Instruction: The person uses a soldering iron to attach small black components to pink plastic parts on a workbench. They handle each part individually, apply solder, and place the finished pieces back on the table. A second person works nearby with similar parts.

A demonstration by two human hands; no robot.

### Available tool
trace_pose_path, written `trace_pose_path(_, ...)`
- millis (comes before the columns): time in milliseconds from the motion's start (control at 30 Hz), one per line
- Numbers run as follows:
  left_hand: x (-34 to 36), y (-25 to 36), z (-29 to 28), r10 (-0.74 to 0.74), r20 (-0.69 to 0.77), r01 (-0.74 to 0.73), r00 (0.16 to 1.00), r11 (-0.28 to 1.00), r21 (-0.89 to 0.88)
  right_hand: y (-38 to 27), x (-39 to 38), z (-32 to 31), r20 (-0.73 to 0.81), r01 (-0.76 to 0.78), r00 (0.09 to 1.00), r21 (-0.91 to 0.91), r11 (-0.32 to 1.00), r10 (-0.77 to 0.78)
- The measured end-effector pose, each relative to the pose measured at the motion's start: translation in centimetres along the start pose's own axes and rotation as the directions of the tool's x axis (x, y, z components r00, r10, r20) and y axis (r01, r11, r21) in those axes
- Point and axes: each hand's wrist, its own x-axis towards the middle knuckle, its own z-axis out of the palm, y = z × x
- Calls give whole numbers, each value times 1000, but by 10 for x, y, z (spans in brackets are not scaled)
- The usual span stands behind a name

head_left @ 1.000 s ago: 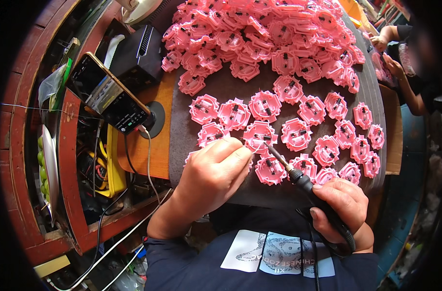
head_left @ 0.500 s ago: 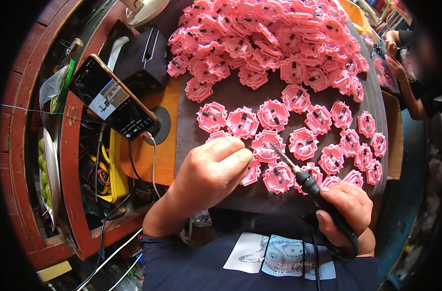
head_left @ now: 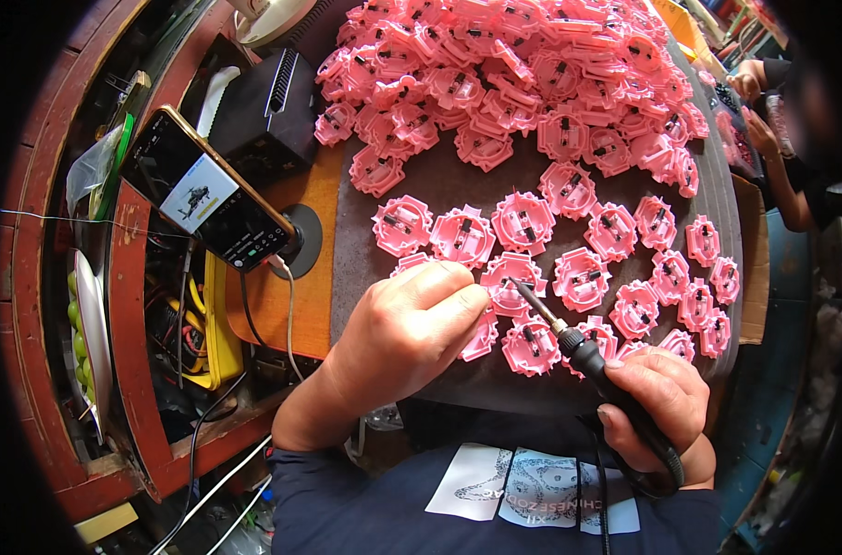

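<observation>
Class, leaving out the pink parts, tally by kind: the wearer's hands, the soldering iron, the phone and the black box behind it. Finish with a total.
Left hand and right hand: 2
Soldering iron: 1
Phone: 1
Black box: 1
Total: 5

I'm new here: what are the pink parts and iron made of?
Pink parts: probably moulded plastic, slightly glossy, given the even colour and thin edges. Iron: its slim grey shaft looks metallic from its dull shine; the black grip could be plastic or rubber.
</observation>
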Motion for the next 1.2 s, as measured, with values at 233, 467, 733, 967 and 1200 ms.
trace_pose_path(233, 1, -2, 1, 1, -3, -1, 1000, 1000, -2, 0, 2, -1, 6, 3, 1000, 8, 1000, -3)
trace_pose_path(467, 2, -5, 4, 17, -15, -17, 1000, 1000, -6, -2, 3, -2, 17, -3, 1000, 1, 1000, 3)
trace_pose_path(733, -5, 2, -5, -28, -26, 28, 999, 1000, -9, -4, 1, -7, 6, -6, 1000, -15, 1000, 6)
trace_pose_path(967, -9, 2, -5, 9, 21, -8, 1000, 998, -65, -7, -1, -10, 34, 26, 999, -26, 999, -25)
trace_pose_path(1200, -11, 2, -4, -6, 27, 7, 1000, 999, -46, -6, -1, -7, 43, 19, 999, -26, 999, -18)
